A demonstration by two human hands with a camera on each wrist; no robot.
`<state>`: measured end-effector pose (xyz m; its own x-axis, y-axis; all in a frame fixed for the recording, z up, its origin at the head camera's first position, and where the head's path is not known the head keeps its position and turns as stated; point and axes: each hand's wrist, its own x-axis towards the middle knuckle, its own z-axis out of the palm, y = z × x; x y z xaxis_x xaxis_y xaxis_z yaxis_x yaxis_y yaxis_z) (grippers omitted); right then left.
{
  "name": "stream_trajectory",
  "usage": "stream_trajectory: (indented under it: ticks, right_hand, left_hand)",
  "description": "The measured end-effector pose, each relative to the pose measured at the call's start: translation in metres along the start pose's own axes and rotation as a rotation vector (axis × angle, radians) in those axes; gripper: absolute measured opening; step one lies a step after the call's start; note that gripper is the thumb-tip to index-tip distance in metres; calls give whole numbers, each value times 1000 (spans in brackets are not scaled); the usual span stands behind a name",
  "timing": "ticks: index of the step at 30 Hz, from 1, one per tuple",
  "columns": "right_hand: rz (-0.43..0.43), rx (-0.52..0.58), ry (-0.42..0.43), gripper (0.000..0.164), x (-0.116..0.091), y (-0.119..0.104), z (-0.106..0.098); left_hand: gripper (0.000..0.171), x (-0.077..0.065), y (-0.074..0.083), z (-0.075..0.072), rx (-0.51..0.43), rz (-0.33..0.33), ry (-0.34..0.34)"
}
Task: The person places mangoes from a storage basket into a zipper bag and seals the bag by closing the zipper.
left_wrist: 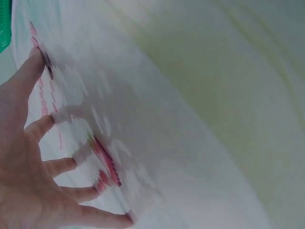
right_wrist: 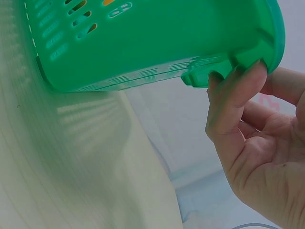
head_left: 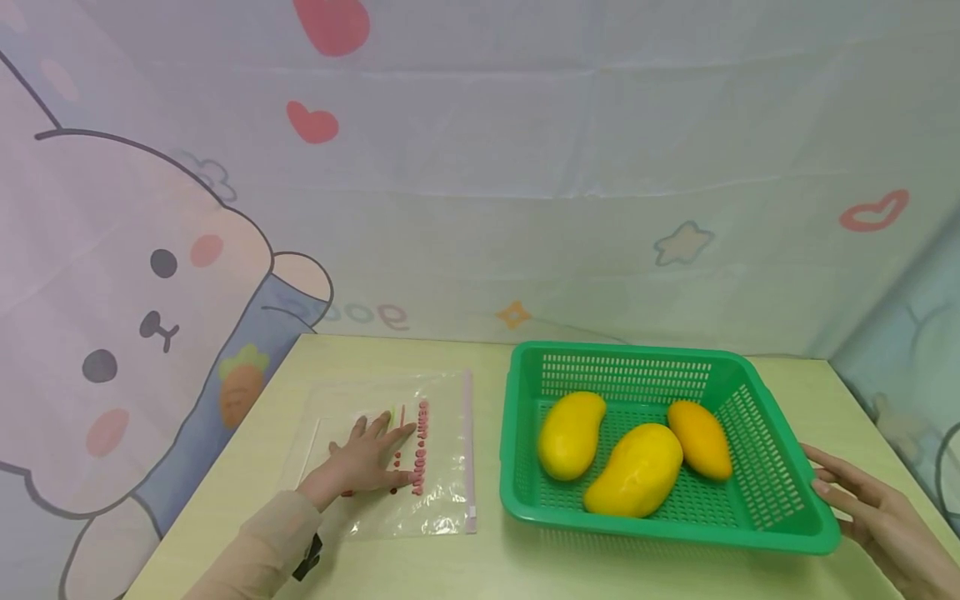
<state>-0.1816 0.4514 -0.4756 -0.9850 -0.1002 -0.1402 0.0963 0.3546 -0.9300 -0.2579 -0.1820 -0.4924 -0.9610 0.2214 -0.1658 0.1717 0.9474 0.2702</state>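
Note:
My left hand [head_left: 367, 462] lies with fingers spread on a clear zip bag [head_left: 446, 508] printed with red lettering. In the left wrist view, its fingertips [left_wrist: 40, 59] press on the plastic. At the right, my right hand [head_left: 873, 504] holds the side rim of a green plastic basket [head_left: 667, 537]. Its curled fingers [right_wrist: 233, 95] are under the basket's rim in the right wrist view. Inside the basket lie three mangoes: a yellow one [head_left: 572, 435] at left, a larger yellow one [head_left: 637, 471] at front, and a smaller orange-yellow one [head_left: 700, 439] at right.
The pale wooden table [head_left: 408, 575] carries the bag on the left and the basket on the right. Behind it hangs a printed cloth [head_left: 480, 242] with hearts and a cartoon animal. A dark cable [head_left: 943, 467] hangs at the far right.

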Motion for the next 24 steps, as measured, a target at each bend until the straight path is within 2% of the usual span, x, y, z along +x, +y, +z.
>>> stream_trajectory:
  ticks: [8, 24]
  right_hand:
    - [-26, 25, -10, 49, -1, 1, 0]
    - [-37, -3, -5, 49, 1, 3, 0]
  left_hand:
    - [84, 0, 0, -2, -13, 11, -5]
    - [83, 2, -1, -5, -25, 32, -9]
